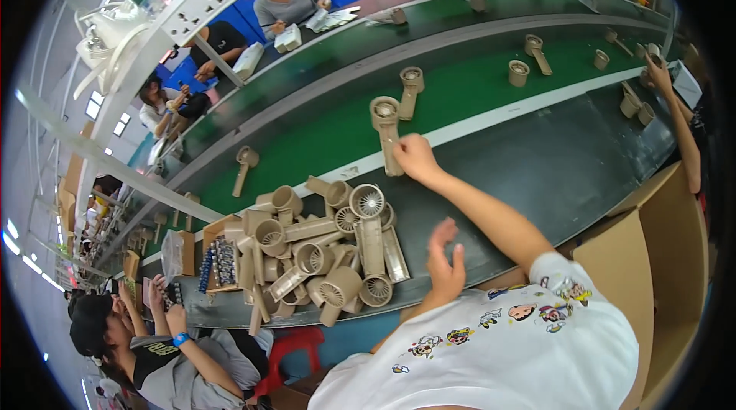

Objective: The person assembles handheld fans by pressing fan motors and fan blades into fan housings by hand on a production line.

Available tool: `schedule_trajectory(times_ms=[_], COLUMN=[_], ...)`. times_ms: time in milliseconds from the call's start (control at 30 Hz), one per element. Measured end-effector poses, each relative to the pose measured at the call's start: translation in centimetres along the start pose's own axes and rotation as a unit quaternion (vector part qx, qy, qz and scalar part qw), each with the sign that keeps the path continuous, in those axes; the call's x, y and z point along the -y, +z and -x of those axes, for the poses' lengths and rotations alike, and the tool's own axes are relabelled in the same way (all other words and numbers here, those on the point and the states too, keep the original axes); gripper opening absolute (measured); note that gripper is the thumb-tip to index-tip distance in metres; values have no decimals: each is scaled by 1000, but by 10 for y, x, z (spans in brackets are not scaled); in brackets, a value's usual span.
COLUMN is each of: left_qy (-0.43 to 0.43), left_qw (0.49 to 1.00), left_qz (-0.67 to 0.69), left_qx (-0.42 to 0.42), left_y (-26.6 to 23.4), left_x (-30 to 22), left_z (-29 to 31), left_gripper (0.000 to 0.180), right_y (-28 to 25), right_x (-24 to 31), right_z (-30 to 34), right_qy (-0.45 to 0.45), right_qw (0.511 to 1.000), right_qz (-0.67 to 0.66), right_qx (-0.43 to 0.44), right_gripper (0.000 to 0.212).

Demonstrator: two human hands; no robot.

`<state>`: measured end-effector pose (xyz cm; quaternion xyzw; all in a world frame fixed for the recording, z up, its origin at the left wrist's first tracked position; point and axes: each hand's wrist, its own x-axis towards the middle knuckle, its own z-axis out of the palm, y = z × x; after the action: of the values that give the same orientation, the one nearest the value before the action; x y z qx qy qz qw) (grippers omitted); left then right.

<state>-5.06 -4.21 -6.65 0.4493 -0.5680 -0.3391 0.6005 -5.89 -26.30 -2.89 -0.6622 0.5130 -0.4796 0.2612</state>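
The right grip is curled at the handle of a beige round-headed shell, which crosses the pale rail between the green belt and the dark table; whether the fingers truly clasp the handle, I cannot tell. The left grip is released, fingers spread near the body. To shift this piece well, take the handle firmly near its middle and lift it clear of the rail rather than dragging it across. Mind the second shell just beyond its round head, since a sideways swing could knock it. The heaped shells to the left look likely to slide, so the free left grip could best steady them.
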Motion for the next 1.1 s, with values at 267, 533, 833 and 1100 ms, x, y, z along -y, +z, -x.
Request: schedule_trajectory(times_ms=[267,533,833,1100], left_qy=[217,84,-74,-61], left_qw=[965,879,739,914], left_qz=[-145,-461,-668,-394], left_qx=[27,-92,-44,-71], left_y=[-38,-81,-88,-88], left_x=[-44,-82,-65,-64], left_z=[-1,-33,-66,-70], left_gripper=[17,49,49,39], right_y=[146,115,-94,-145], right_x=[-54,-37,-69,-86], right_z=[-134,-109,-14,-7], right_qy=[31,-90,40,71], right_qw=[996,989,946,936], right_qz=[61,-50,-184,-124], right_qx=[50,-106,-263,-323], right_gripper=[24,23,17,17])
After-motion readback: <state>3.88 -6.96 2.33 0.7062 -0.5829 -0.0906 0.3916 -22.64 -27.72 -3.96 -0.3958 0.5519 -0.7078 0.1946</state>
